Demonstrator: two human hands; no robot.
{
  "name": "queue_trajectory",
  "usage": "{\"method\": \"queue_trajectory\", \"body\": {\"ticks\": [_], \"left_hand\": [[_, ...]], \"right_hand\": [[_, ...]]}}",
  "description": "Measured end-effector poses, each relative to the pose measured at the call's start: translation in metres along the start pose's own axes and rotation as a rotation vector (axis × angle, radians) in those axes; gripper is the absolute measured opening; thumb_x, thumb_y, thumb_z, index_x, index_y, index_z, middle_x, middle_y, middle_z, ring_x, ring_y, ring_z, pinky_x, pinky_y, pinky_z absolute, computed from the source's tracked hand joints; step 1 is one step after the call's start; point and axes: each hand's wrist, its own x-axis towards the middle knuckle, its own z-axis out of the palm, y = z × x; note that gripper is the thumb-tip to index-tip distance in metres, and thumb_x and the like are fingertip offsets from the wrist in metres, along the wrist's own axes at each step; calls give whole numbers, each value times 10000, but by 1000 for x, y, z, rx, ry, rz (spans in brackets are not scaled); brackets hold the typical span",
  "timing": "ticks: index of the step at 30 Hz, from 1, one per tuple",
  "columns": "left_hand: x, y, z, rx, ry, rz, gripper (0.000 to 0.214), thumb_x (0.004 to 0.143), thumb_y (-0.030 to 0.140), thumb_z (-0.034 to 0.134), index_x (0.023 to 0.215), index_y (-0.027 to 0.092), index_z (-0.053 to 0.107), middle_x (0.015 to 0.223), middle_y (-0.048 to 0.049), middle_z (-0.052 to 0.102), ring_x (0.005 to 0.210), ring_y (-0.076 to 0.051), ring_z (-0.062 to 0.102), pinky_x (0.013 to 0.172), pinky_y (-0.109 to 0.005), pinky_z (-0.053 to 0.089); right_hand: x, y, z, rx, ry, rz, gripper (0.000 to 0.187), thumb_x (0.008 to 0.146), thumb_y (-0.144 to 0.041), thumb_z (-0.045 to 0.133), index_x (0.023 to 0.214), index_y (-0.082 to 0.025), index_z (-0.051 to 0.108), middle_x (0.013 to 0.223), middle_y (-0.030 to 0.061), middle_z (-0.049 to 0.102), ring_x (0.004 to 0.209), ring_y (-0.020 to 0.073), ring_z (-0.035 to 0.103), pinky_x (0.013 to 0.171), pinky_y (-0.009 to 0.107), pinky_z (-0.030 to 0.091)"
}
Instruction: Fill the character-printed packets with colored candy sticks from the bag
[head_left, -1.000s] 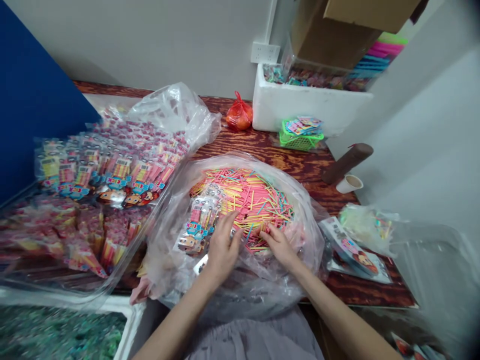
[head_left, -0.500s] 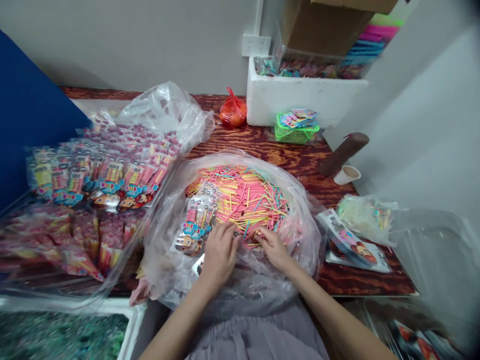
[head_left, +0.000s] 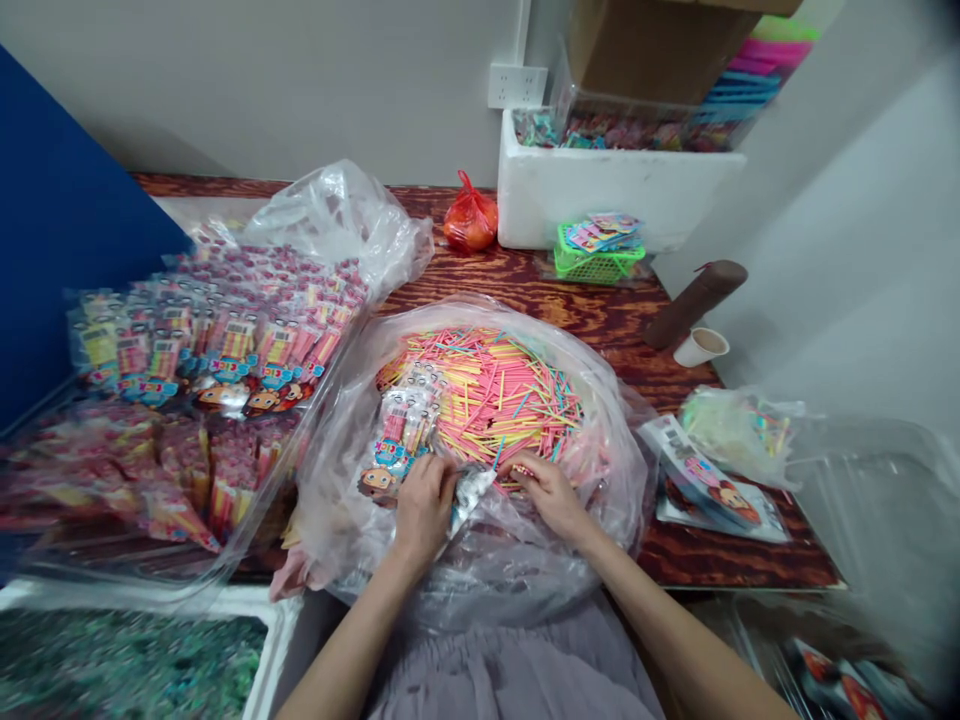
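A big clear plastic bag [head_left: 600,440] in front of me holds a heap of thin coloured sticks [head_left: 502,385], mostly pink and yellow. My left hand [head_left: 421,505] is closed on a small clear packet [head_left: 472,487] at the near edge of the heap. A pile of filled cartoon-printed packets [head_left: 397,440] lies just beyond it. My right hand [head_left: 551,490] is curled, its fingertips pinching at sticks by the packet's mouth.
A large clear bag of filled packets [head_left: 202,350] spreads over the table's left. At the back stand a white foam box [head_left: 607,190], a green basket [head_left: 596,262] and a red bag [head_left: 470,218]. A brown roll [head_left: 694,300], a paper cup [head_left: 699,346] and printed cards [head_left: 712,485] lie right.
Both hands have drawn back toward me from the heap. My left hand, flat on the sticks before, now grips a clear packet, and my right hand has closed in beside it.
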Motion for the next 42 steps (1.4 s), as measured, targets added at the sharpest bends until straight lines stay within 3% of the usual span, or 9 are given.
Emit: {"method": "queue_trajectory", "body": {"ticks": [6, 13, 17, 20, 24, 27, 35, 42], "left_hand": [[-3, -12, -1, -28, 63, 47, 241, 951, 223, 434, 931, 189, 672, 857, -67, 700, 811, -199, 657, 734, -317, 508], [-6, 0, -19, -177, 142, -26, 314, 949, 217, 426, 1180, 229, 639, 1185, -72, 678, 1103, -209, 617, 954, -384, 473], [0, 8, -31, -277, 231, -186, 279, 937, 280, 452, 1085, 218, 681, 993, -54, 709, 943, -201, 651, 838, -335, 504], [5, 6, -29, -288, 191, -204, 239, 915, 291, 482, 966, 199, 697, 794, -25, 686, 771, -181, 641, 739, -301, 500], [6, 7, -19, -415, 183, -334, 203, 870, 313, 553, 988, 187, 660, 781, -11, 695, 696, -165, 651, 675, -279, 507], [4, 11, -17, -533, 198, -423, 170, 849, 328, 580, 900, 183, 653, 735, 2, 690, 665, -157, 657, 630, -258, 511], [5, 10, -24, -491, 204, -321, 192, 852, 321, 582, 866, 192, 724, 824, -23, 729, 780, -182, 670, 730, -286, 522], [5, 11, -27, -455, 175, -105, 163, 898, 249, 558, 892, 198, 713, 872, -42, 703, 838, -176, 645, 784, -289, 490]], "right_hand": [[0, 1, 1, -28, 6, -5, 224, 948, -244, 460, 883, -184, 665, 880, 61, 664, 885, 197, 609, 813, 320, 459], [0, 0, 0, -33, 17, 2, 210, 941, -229, 465, 901, -193, 668, 884, 60, 666, 882, 195, 612, 808, 321, 468], [0, 0, 0, -38, 20, -4, 200, 938, -226, 480, 901, -190, 674, 891, 61, 676, 890, 194, 618, 816, 318, 468], [0, 0, 0, -23, 22, 2, 212, 941, -235, 477, 898, -191, 680, 891, 62, 677, 888, 194, 623, 815, 316, 473], [-1, -2, 0, 26, 25, 26, 199, 935, -243, 492, 915, -192, 684, 900, 62, 677, 886, 194, 630, 798, 310, 485], [-2, -5, 0, 39, 29, 33, 189, 929, -256, 508, 916, -195, 686, 897, 61, 679, 882, 196, 633, 799, 312, 482], [3, -22, 2, 26, 31, 23, 201, 920, -233, 493, 905, -199, 691, 908, 60, 677, 906, 205, 625, 827, 329, 467], [10, -33, -2, 87, 27, 30, 182, 903, -257, 528, 868, -220, 703, 878, 48, 683, 903, 211, 622, 839, 337, 457]]}}
